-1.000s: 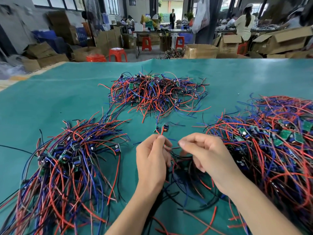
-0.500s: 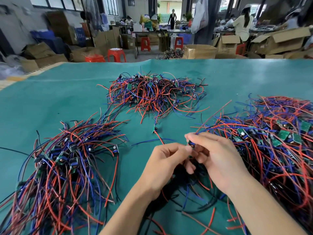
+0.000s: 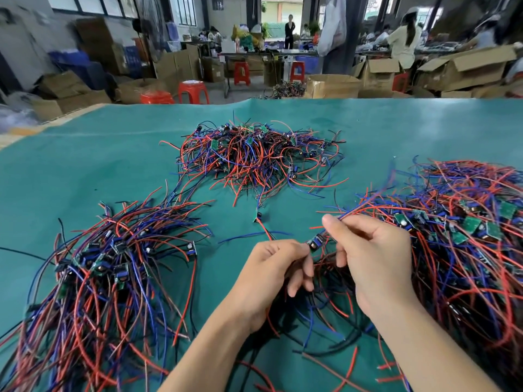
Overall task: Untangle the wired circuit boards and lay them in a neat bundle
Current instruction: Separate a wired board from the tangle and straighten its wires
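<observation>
My left hand (image 3: 276,271) pinches a small wired circuit board (image 3: 316,243) at its fingertips. My right hand (image 3: 370,256) is closed on that board's red and blue wires (image 3: 365,208), which run up and to the right. Beneath both hands lies a loose clump of dark wires (image 3: 319,315). A big tangled heap of boards and wires (image 3: 467,239) covers the right side. On the left lies a combed bundle (image 3: 107,267) with its boards grouped together. A third tangle (image 3: 254,157) rests further back in the middle.
Everything lies on a green table cover (image 3: 85,171). A single board with a red wire (image 3: 259,217) lies alone between the piles. Beyond the far edge are cardboard boxes (image 3: 331,86), red stools (image 3: 194,91) and people at other benches.
My hands have drawn apart. The right hand rose and slid along the wires toward the right, stretching them out. The left hand keeps the board end pinched.
</observation>
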A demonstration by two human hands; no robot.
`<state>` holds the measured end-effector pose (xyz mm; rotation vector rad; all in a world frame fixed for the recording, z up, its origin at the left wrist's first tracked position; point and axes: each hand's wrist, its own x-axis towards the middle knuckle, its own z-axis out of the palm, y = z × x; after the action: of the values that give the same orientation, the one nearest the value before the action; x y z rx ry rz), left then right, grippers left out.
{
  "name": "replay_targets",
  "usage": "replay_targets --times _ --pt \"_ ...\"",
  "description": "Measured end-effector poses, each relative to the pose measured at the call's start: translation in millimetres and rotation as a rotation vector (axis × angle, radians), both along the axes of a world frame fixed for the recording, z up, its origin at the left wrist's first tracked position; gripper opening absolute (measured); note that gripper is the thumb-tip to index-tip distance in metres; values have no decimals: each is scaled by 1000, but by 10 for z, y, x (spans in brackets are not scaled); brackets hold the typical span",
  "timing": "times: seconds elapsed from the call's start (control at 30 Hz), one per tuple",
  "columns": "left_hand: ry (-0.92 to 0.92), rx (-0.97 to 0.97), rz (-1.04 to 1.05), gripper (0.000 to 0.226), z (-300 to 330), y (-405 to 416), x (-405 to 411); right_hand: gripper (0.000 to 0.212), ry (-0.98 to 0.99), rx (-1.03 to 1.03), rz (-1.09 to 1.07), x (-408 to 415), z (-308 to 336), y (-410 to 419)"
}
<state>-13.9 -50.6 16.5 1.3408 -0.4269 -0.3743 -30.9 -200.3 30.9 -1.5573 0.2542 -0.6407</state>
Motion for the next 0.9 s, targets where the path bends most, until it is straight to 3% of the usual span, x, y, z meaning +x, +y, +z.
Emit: replay_targets --times 0.13,0.37,0.5,0.57,0.67,0.77,0.9 --pt "-14 12 20 31 -22 -4 6 17 -100 -133 -223 19 25 -127" --pt "-28 9 3 31 -77 -12 37 13 -271 457 -251 -45 323 -395" --pt "11 -75 87 31 -105 -28 75 13 -359 456 -354 -62 429 -496" --pt "40 -120 96 29 -106 -36 85 16 -270 318 -291 -58 389 -389" --pt "54 -151 60 30 -99 -36 85 20 46 27 96 -61 207 -65" --pt "20 -135 11 32 -62 -22 62 28 98 29 449 -76 69 149" --pt "8 -71 20 32 -26 -7 29 15 9 80 388 -74 76 119"
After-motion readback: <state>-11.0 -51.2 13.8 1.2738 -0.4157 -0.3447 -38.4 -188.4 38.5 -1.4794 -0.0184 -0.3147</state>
